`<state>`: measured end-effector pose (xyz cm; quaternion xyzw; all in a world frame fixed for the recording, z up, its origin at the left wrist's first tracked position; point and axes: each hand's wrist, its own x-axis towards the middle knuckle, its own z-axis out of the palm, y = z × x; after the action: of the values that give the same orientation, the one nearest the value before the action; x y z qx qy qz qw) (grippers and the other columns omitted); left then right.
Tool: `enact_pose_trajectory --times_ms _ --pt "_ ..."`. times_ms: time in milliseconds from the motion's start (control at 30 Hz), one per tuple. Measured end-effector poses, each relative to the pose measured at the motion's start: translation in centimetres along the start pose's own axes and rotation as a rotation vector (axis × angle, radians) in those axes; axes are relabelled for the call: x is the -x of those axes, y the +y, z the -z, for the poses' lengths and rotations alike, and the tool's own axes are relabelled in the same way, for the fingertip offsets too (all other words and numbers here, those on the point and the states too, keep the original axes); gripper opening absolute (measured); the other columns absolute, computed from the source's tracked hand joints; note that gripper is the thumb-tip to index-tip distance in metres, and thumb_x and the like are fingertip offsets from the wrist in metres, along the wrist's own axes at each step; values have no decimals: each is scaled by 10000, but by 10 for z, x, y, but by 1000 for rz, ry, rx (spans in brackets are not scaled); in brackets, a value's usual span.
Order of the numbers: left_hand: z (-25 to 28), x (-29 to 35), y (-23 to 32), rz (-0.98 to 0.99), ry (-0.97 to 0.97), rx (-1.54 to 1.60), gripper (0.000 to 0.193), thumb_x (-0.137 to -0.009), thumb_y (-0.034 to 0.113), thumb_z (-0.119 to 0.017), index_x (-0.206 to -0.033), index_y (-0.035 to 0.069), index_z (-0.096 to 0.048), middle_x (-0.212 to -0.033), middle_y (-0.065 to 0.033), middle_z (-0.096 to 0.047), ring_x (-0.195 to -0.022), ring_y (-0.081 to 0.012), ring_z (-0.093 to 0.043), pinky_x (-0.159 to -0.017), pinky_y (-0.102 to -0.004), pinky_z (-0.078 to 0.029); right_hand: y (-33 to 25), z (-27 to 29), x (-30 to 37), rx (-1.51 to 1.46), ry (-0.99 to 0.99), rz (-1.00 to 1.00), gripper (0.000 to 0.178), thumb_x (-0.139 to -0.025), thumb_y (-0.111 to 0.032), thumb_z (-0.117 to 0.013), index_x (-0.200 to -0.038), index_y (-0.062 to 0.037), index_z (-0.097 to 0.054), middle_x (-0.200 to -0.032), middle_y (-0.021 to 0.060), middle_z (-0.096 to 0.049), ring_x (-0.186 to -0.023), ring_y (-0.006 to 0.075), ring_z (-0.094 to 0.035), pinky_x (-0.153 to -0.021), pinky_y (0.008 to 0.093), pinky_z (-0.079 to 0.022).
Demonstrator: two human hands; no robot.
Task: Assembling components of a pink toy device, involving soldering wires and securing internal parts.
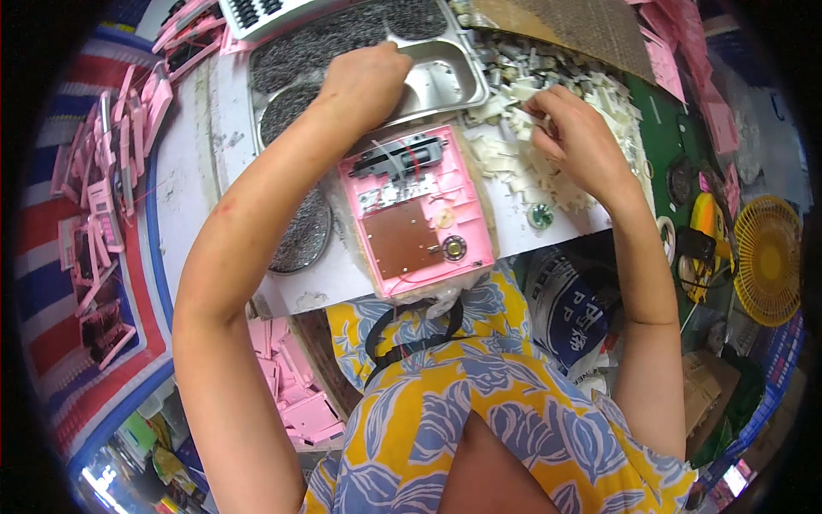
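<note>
Pink plastic casing (469, 214) lies open on the desk (184, 188), just beside a steel tray (438, 86). The left hand (366, 83) is over that tray, its fingers' grip hidden; the right hand (578, 141) curls over white plastic pieces (503, 160), any hold unclear. Pinching pieces singly seems best.

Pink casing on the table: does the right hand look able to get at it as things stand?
Probably yes. The right hand is over the white pieces right beside the pink casing, with no visible barrier between them.
</note>
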<state>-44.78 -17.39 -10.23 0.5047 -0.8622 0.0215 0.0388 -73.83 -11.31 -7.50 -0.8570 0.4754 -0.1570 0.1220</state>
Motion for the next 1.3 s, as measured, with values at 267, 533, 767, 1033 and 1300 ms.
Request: enact_pose_trajectory --times_ms 267,533,767,1033,1300 --pt "60 47 10 193 378 682 148 -854 92 -680 -986 26 -692 -820 -87 -704 -764 -232 -676 -720 -344 -535 1 5 -3 -226 -47 -119 342 -802 -142 -719 -1116 -30 -641 -861 186 -675 -771 327 -668 -722 419 -526" --pt "55 145 61 401 365 1513 171 -913 23 -713 -1073 -8 -661 -931 -63 -695 -785 -108 -647 -694 -227 -520 -4 18 -13 -164 202 -23 202 -896 -204 -714 -1006 -42 -765 -819 126 -652 -733 252 -617 -679 356 -478" --pt "29 194 110 608 118 2421 158 -971 36 -660 -1100 7 -574 -972 -124 -709 -841 -170 -717 -722 -278 -613 -121 -9 42 -803 118 41 139 -941 -66 -688 -1050 22 -685 -936 92 -724 -855 98 -678 -713 242 -532" --pt "27 203 122 626 12 2430 214 -990 39 -634 -1187 -44 -626 -1015 -155 -716 -859 -203 -728 -748 -291 -620 -133 -33 53 -742 198 125 133 -860 -18 -746 -982 6 -697 -865 130 -715 -692 243 -698 -603 310 -534" --pt "34 212 130 560 -47 2107 289 -984 -4 -618 -1259 -11 -528 -944 -97 -697 -842 -135 -699 -730 -255 -589 -107 1 72 -692 -300 300 417 -820 -73 -750 -1227 -13 -683 -1014 151 -705 -874 323 -688 -788 402 -547"
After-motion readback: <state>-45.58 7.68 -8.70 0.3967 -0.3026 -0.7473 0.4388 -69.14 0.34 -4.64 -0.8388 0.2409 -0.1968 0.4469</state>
